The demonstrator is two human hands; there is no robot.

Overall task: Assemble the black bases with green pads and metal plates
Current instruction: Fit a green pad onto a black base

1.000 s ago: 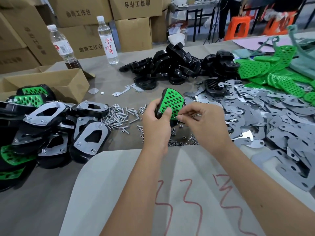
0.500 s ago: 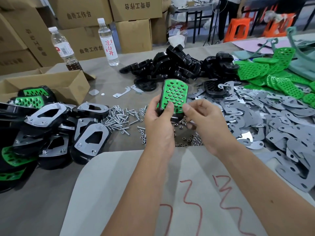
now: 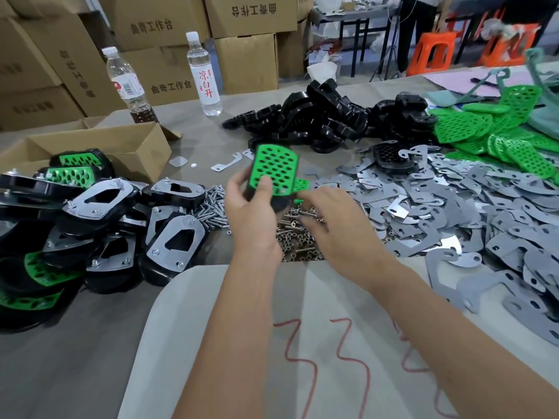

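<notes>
On table: 2 bottles [image 3: 203,74], L hand [image 3: 252,213] grips 1 base [image 3: 273,173].

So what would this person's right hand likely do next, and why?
Probably pick up a small fastener. The left hand grips a black base fitted with a green pad, still without a metal plate, unlike the finished pieces on the left. The right hand reaches down over the pile of nuts just below that base, its fingers blurred, so what they touch is unclear.

A workshop: stacked cartons [image 3: 248,13] behind a table [image 3: 75,343] heaped with parts.
</notes>
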